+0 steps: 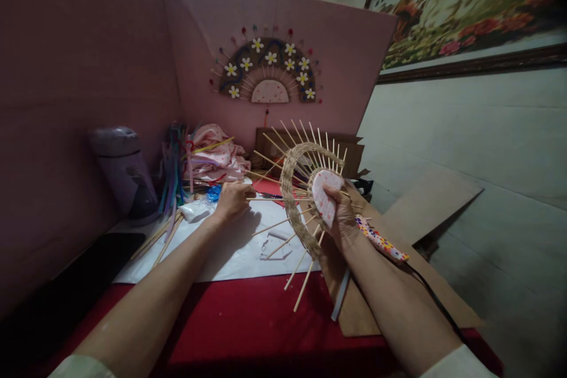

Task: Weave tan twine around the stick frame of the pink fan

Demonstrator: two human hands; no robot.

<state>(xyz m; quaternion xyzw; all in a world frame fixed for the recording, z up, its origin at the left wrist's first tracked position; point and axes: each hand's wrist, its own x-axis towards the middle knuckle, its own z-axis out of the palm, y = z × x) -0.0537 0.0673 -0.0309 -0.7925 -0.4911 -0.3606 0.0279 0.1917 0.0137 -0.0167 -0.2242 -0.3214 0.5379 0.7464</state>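
Note:
My right hand holds up a half-round fan frame, thumb pressed on its white, pink-spotted base. Thin wooden sticks spread from the base like rays, and a curved band of woven twine runs through them. At the left, my left hand is closed, its fingertips at the outer end of one stick. Whether they pinch that stick or something thinner cannot be made out. On the pink board behind hangs a finished-looking fan with white flowers and beaded stick ends.
A tumbler stands left, beside coloured pipe cleaners and crumpled pink cloth. Loose sticks lie on white paper. A flower-patterned glue gun with a black cord rests right on cardboard, near a translucent glue stick.

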